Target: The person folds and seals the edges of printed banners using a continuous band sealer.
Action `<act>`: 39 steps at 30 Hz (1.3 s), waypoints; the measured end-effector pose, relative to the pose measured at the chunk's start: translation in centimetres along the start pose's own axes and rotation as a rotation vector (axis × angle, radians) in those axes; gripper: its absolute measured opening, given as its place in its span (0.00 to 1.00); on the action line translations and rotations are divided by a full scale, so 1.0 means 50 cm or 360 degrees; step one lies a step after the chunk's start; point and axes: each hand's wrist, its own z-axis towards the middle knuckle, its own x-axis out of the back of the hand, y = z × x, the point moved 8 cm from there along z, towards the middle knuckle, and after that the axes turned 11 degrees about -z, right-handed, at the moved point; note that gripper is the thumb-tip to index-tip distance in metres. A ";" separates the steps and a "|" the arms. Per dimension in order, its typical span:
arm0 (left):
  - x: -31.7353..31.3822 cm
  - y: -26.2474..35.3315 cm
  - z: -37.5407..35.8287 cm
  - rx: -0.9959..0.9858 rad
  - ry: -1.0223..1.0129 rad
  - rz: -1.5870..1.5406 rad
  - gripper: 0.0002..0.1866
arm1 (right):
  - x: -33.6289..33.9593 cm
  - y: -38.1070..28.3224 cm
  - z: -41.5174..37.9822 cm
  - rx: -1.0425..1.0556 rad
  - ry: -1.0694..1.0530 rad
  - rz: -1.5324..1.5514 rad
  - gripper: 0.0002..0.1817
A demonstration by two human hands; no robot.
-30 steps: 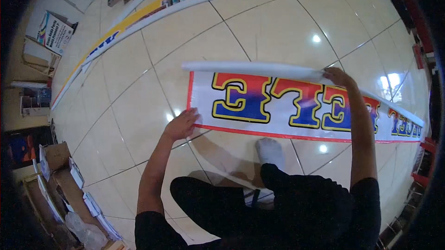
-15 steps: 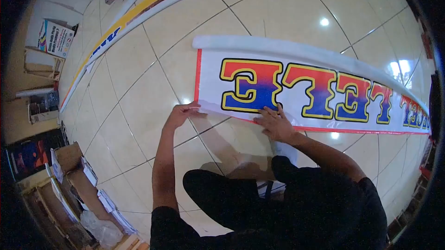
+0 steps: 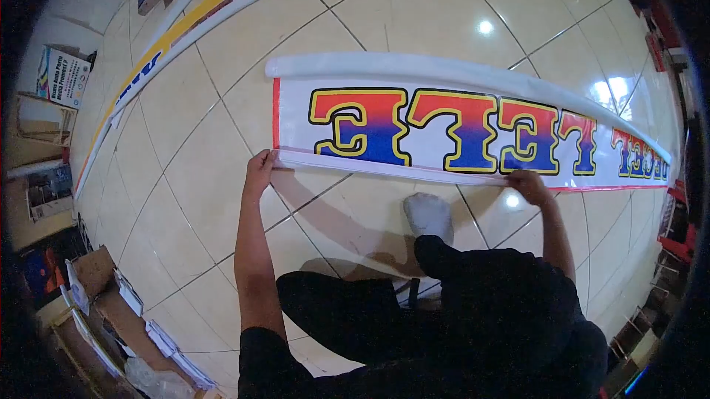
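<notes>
A long white banner (image 3: 436, 133) with a red border and red-to-blue letters lies on the tiled floor, its lettering upside down to me. Its far edge is rolled into a thick white tube (image 3: 384, 65). Along the near edge a narrow white strip (image 3: 392, 169) is folded over. My left hand (image 3: 259, 170) is closed on the near left corner of the banner. Farther right, my right hand (image 3: 530, 186) grips the near edge below the third letter, its fingertips partly hidden. My sock-covered foot (image 3: 429, 215) rests on the floor between the hands.
Another rolled banner (image 3: 200, 29), yellow and white, lies at the far left. Cardboard boxes with stacked papers (image 3: 133, 310) stand at the lower left, near a printed sign (image 3: 65, 77). Red items and shelving (image 3: 677, 236) line the right side.
The near edge of the banner is now folded over into a strip. My right hand has slid right along that edge and closed on it. The view has shifted slightly.
</notes>
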 end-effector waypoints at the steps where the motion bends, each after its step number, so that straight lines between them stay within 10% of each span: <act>1: -0.002 -0.004 0.010 -0.0007 0.0001 0.0005 0.15 | 0.016 0.041 -0.005 -0.0023 0.0042 0.0035 0.11; 4: -0.003 -0.014 0.040 -0.0029 0.0079 0.0003 0.15 | 0.061 0.024 0.031 -0.0262 0.0081 -0.0453 0.13; 6: -0.002 0.014 0.033 -0.0034 0.0278 -0.0203 0.15 | 0.102 -0.200 0.059 0.0227 0.0680 -0.0543 0.19; 10: 0.033 -0.036 0.116 0.0282 0.0350 0.0380 0.19 | -0.062 -0.486 0.096 0.1028 0.0667 -0.0815 0.25; 14: -0.012 0.037 0.103 0.0792 -0.0012 0.0661 0.23 | -0.165 -0.495 0.187 0.1015 0.0550 -0.0896 0.25; 16: 0.020 0.103 0.119 0.0387 0.0656 0.0904 0.29 | -0.171 -0.477 0.227 0.0838 0.0227 -0.0556 0.22; 18: -0.064 0.265 0.081 -0.0608 0.0428 0.0849 0.31 | -0.132 -0.495 0.259 0.0633 0.0037 -0.0512 0.20; 23: -0.347 0.366 -0.059 -0.1412 -0.0579 0.1052 0.30 | -0.176 -0.475 0.421 0.0829 -0.0264 -0.0388 0.17; 25: -0.389 0.311 -0.017 -0.1315 -0.0503 0.1450 0.28 | -0.164 -0.514 0.421 0.0977 -0.0312 -0.0656 0.17; 28: -0.392 0.298 0.026 -0.1091 -0.0584 0.1511 0.24 | -0.087 -0.505 0.319 0.0213 -0.0286 -0.0536 0.20; 31: -0.356 0.298 0.052 -0.0899 -0.0636 0.1522 0.21 | -0.066 -0.398 0.240 0.0368 0.0522 -0.0909 0.22; 39: 0.019 0.061 0.086 -0.0228 -0.0582 0.1847 0.23 | 0.047 -0.067 -0.045 -0.0065 0.0850 -0.0977 0.13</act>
